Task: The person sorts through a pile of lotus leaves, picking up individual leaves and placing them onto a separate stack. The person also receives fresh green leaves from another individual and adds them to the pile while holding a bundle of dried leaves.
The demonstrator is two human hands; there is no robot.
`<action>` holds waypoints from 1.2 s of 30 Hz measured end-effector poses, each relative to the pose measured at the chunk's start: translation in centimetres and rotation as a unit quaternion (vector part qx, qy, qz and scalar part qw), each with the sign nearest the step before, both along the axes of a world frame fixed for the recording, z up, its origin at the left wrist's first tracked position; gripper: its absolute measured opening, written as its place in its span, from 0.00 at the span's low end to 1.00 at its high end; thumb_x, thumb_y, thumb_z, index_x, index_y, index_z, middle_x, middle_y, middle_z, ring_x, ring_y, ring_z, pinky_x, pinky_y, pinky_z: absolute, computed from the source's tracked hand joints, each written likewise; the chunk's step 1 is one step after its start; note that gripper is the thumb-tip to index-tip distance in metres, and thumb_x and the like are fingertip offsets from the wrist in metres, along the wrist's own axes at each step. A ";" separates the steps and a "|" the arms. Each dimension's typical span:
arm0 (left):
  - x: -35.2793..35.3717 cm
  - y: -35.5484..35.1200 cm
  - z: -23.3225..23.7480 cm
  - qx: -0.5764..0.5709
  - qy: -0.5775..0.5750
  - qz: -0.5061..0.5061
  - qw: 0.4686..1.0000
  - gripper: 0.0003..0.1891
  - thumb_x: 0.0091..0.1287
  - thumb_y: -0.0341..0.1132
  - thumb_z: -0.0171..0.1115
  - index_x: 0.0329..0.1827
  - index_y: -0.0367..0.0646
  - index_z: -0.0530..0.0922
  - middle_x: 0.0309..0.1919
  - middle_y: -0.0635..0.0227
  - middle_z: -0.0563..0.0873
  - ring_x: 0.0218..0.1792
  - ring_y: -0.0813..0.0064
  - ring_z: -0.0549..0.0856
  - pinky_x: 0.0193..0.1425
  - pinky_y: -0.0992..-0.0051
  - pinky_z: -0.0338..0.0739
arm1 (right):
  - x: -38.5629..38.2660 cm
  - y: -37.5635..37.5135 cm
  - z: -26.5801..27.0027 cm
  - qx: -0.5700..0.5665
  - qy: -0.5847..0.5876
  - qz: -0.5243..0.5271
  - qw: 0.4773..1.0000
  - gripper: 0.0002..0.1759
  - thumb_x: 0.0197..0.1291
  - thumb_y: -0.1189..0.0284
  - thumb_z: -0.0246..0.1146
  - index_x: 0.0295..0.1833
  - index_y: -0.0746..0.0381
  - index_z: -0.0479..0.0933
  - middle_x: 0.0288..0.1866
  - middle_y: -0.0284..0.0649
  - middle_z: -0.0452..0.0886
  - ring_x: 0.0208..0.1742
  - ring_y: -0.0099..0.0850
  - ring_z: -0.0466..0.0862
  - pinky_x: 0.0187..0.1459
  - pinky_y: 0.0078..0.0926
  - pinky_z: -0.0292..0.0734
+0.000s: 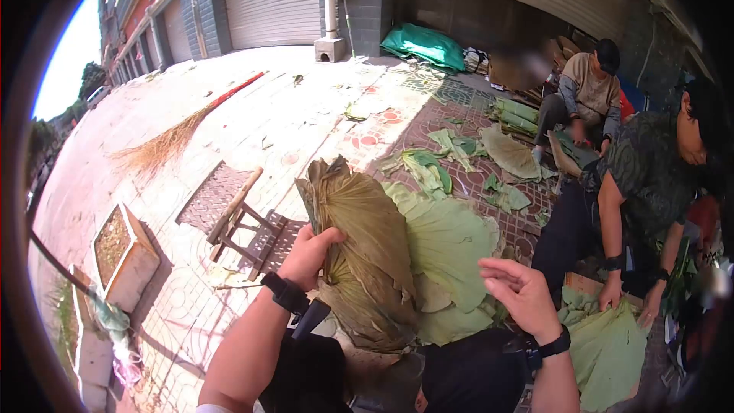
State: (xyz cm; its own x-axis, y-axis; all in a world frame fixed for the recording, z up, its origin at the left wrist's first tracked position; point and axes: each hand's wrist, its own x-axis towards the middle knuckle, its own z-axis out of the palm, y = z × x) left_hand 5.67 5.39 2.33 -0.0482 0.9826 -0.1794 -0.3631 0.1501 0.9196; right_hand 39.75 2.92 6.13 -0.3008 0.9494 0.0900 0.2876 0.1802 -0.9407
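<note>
Mostly paved ground (252,130) here, w/ a pile of green leaves (451,245) spread in front. A folded brown leaf (367,237) stands upright at the pile's left edge, L hand (306,256) closed on its side. A wooden stool (245,226) sits just left of it. R hand (520,291) open, fingers spread, over the green leaves.

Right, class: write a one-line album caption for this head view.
Outdoors, left hand grips a brown leaf over green leaves; right hand open beside it.
</note>
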 end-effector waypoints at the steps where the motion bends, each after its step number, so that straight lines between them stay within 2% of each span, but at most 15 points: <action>1: 0.3 0.4 -0.8 0.009 -0.006 0.005 1.000 0.14 0.61 0.26 0.55 0.49 0.31 0.76 0.41 0.61 0.84 0.37 0.72 0.85 0.43 0.71 0.83 | -2.1 1.4 0.7 -0.020 -0.030 0.065 0.997 0.23 0.60 0.70 0.66 0.60 0.64 0.75 0.56 0.44 0.80 0.55 0.30 0.80 0.55 0.27 0.75; 3: 0.8 0.7 -1.2 0.015 -0.015 -0.002 1.000 0.14 0.61 0.25 0.55 0.50 0.30 0.76 0.42 0.59 0.84 0.38 0.69 0.86 0.43 0.68 0.84 | -6.3 3.8 0.5 0.000 -0.080 0.132 0.988 0.37 0.55 0.65 0.70 0.69 0.64 0.65 0.65 0.51 0.72 0.64 0.38 0.73 0.61 0.31 0.70; 6: 1.7 0.5 -0.6 0.015 -0.001 -0.036 0.999 0.16 0.62 0.26 0.56 0.52 0.31 0.75 0.44 0.60 0.84 0.42 0.70 0.85 0.46 0.69 0.83 | -9.9 5.4 -1.9 0.148 -0.140 0.101 0.974 0.48 0.53 0.62 0.71 0.74 0.64 0.54 0.70 0.54 0.64 0.69 0.43 0.68 0.66 0.34 0.65; 9: 1.9 0.4 -0.7 0.043 0.027 -0.074 0.996 0.18 0.62 0.26 0.60 0.56 0.33 0.75 0.49 0.63 0.84 0.46 0.74 0.83 0.53 0.72 0.78 | -13.1 5.4 -4.2 0.098 -0.123 0.093 0.983 0.46 0.57 0.65 0.68 0.75 0.64 0.50 0.71 0.50 0.64 0.70 0.38 0.66 0.66 0.33 0.64; 11: 1.5 0.7 -0.6 0.061 0.045 -0.102 0.992 0.18 0.62 0.26 0.62 0.56 0.34 0.75 0.49 0.64 0.84 0.46 0.74 0.83 0.53 0.72 0.78 | -13.6 6.5 -6.9 0.051 -0.009 0.118 0.992 0.47 0.57 0.65 0.68 0.75 0.65 0.49 0.70 0.48 0.64 0.70 0.37 0.66 0.66 0.32 0.64; 15: 0.8 1.1 -1.6 0.076 0.054 -0.130 0.987 0.18 0.62 0.25 0.64 0.56 0.36 0.76 0.48 0.65 0.84 0.46 0.76 0.83 0.53 0.73 0.78 | -13.4 7.6 -6.2 -0.075 0.152 0.121 0.978 0.48 0.55 0.64 0.69 0.74 0.68 0.50 0.73 0.50 0.60 0.74 0.36 0.59 0.71 0.30 0.54; 17: 0.6 1.2 -1.5 0.054 0.040 -0.117 0.991 0.18 0.62 0.25 0.64 0.56 0.35 0.76 0.48 0.65 0.84 0.46 0.76 0.83 0.52 0.74 0.78 | -13.4 7.3 -5.2 -0.127 0.175 0.105 0.971 0.50 0.54 0.64 0.70 0.75 0.68 0.48 0.73 0.52 0.58 0.75 0.37 0.57 0.71 0.31 0.53; 19: 0.5 1.2 -1.4 0.043 0.049 -0.105 0.992 0.17 0.61 0.24 0.64 0.55 0.35 0.77 0.47 0.66 0.85 0.45 0.76 0.83 0.51 0.74 0.78 | -13.5 7.1 -4.9 -0.117 0.177 0.095 0.973 0.53 0.53 0.62 0.71 0.75 0.68 0.45 0.73 0.55 0.57 0.75 0.39 0.56 0.71 0.32 0.53; 21: 0.4 1.2 -1.4 0.043 0.082 -0.097 0.991 0.17 0.61 0.24 0.63 0.54 0.35 0.77 0.46 0.66 0.85 0.45 0.76 0.83 0.51 0.74 0.78 | -14.3 6.4 -5.5 -0.047 0.159 0.092 0.982 0.56 0.52 0.61 0.72 0.75 0.68 0.42 0.73 0.58 0.56 0.75 0.41 0.56 0.71 0.34 0.53; 24: 0.8 1.4 -2.3 0.080 0.072 -0.106 0.989 0.15 0.61 0.24 0.62 0.52 0.35 0.78 0.44 0.65 0.85 0.43 0.76 0.83 0.49 0.74 0.78 | -15.0 6.3 -6.2 0.001 0.057 0.072 0.996 0.61 0.50 0.59 0.74 0.75 0.67 0.38 0.73 0.62 0.53 0.75 0.44 0.56 0.72 0.36 0.52; 25: 0.9 1.3 -2.3 0.074 0.075 -0.104 0.989 0.15 0.61 0.24 0.63 0.52 0.35 0.78 0.44 0.65 0.85 0.43 0.76 0.84 0.49 0.74 0.78 | -15.1 5.9 -5.6 0.020 0.066 0.058 0.996 0.50 0.53 0.63 0.71 0.74 0.68 0.49 0.70 0.58 0.61 0.71 0.41 0.64 0.69 0.34 0.58; 28: 0.6 1.2 -2.0 0.057 0.090 -0.091 0.990 0.15 0.60 0.24 0.63 0.51 0.34 0.78 0.44 0.64 0.85 0.42 0.76 0.84 0.49 0.73 0.78 | -13.7 6.8 -6.2 0.007 0.041 0.051 0.998 0.36 0.56 0.69 0.65 0.69 0.68 0.61 0.63 0.51 0.73 0.65 0.37 0.72 0.65 0.31 0.65; 29: 0.3 1.0 -2.0 0.052 0.096 -0.084 0.990 0.15 0.60 0.23 0.63 0.51 0.34 0.78 0.43 0.64 0.85 0.42 0.75 0.84 0.49 0.73 0.79 | -12.8 6.6 -6.0 0.023 0.020 -0.002 1.000 0.25 0.57 0.77 0.58 0.62 0.69 0.69 0.55 0.43 0.79 0.57 0.33 0.78 0.59 0.27 0.70; 32: -0.2 0.7 -2.1 0.080 0.073 -0.039 0.993 0.15 0.59 0.22 0.63 0.50 0.32 0.78 0.42 0.63 0.86 0.41 0.73 0.85 0.49 0.72 0.79 | -9.3 7.7 -6.0 -0.006 0.180 -0.078 0.981 0.23 0.57 0.80 0.55 0.60 0.70 0.70 0.53 0.40 0.79 0.52 0.30 0.78 0.56 0.25 0.70; 36: -1.1 0.1 -2.2 0.069 0.066 0.000 0.995 0.15 0.57 0.22 0.61 0.48 0.31 0.78 0.40 0.61 0.85 0.38 0.71 0.85 0.45 0.71 0.81 | -1.8 7.3 -5.0 -0.004 0.290 -0.184 0.939 0.21 0.55 0.84 0.54 0.57 0.69 0.71 0.51 0.38 0.79 0.49 0.27 0.78 0.52 0.25 0.71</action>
State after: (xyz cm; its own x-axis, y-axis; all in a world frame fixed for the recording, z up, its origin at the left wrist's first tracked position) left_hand 4.58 5.47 0.17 -0.0617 0.9975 -0.0353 -0.2369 0.0197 0.9713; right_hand 37.97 10.19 1.16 0.1449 0.9810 0.1292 -0.2323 0.1607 -0.9593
